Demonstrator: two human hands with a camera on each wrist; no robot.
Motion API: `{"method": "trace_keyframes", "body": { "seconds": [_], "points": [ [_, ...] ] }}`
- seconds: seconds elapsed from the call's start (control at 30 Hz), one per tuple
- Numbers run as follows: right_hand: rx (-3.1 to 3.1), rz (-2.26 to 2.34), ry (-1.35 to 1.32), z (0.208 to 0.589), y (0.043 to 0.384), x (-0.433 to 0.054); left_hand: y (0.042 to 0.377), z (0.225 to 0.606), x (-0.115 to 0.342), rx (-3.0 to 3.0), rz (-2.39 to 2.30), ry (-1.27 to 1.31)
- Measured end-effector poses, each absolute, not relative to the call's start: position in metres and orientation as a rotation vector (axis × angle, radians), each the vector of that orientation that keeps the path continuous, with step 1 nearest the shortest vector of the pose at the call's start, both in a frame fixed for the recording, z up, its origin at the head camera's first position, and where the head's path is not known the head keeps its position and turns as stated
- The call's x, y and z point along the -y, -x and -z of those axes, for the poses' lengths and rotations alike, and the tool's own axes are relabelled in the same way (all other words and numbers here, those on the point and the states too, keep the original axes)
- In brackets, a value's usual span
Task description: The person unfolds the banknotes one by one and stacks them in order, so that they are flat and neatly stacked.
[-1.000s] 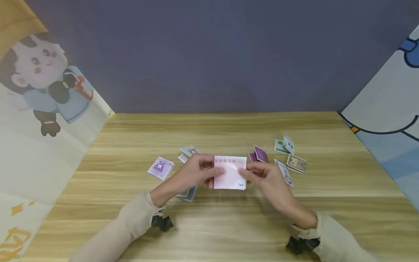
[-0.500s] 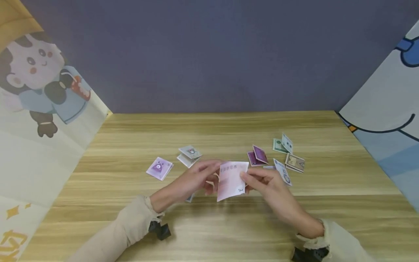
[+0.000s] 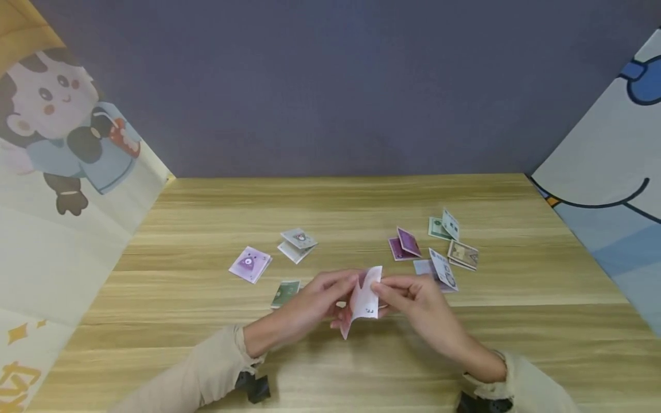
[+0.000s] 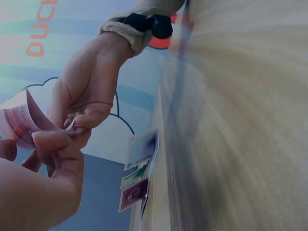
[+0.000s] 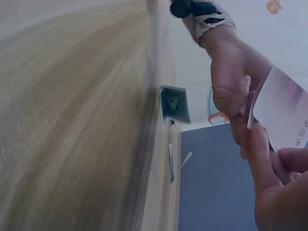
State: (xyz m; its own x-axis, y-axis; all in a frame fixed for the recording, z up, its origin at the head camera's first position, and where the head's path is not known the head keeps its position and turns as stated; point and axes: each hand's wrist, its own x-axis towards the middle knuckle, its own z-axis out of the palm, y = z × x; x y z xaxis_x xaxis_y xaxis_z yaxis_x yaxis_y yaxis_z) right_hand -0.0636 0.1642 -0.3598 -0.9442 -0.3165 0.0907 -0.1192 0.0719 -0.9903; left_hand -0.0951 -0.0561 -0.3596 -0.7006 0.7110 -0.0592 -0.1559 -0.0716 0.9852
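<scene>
A pink play banknote (image 3: 369, 293) is held above the wooden table, bent lengthwise with its left part drooping toward me. My right hand (image 3: 426, 310) pinches its right side, thumb on the pale face. At the other side, my left hand (image 3: 310, 304) grips the note between thumb and fingers, partly behind it. In the left wrist view the note (image 4: 17, 120) curves up beside the curled fingers of the left hand (image 4: 48, 187). Its pale face with dark characters shows on the note (image 5: 281, 108) in the right wrist view, above the right hand (image 5: 284, 192).
Folded notes lie on the table (image 3: 330, 201): a lilac one (image 3: 250, 264), a grey one (image 3: 298, 241) and a green one (image 3: 285, 293) at left. To the right are magenta (image 3: 408, 243), green-white (image 3: 449, 225), brown (image 3: 463, 254) and blue-white (image 3: 444, 269) notes. A dark panel (image 3: 330, 86) stands behind.
The pink note, flat and facing me earlier, has turned and bent, with its left part swinging down. Both hands have lowered slightly, uncovering the green note at left.
</scene>
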Motion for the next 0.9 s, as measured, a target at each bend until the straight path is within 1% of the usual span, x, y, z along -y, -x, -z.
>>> {"method": "trace_keyframes", "body": {
  "seconds": [0.3, 0.57, 0.77, 0.9],
  "points": [
    [-2.172, 2.037, 0.528, 0.363, 0.059, -0.160, 0.095, 0.361, 0.062, -1.597, -1.867, -0.609],
    [-2.166, 2.012, 0.492, 0.365, 0.056, -0.159, 0.092, 0.365, 0.062, -1.565, -1.861, -0.656],
    [-2.281, 1.986, 0.457, 0.366, 0.053, -0.159, 0.095, 0.362, 0.067, -1.630, -1.921, -0.561],
    [-2.364, 1.985, 0.411, 0.367, 0.050, -0.168, 0.097, 0.361, 0.069, -1.695, -1.992, -0.490]
  ]
}}
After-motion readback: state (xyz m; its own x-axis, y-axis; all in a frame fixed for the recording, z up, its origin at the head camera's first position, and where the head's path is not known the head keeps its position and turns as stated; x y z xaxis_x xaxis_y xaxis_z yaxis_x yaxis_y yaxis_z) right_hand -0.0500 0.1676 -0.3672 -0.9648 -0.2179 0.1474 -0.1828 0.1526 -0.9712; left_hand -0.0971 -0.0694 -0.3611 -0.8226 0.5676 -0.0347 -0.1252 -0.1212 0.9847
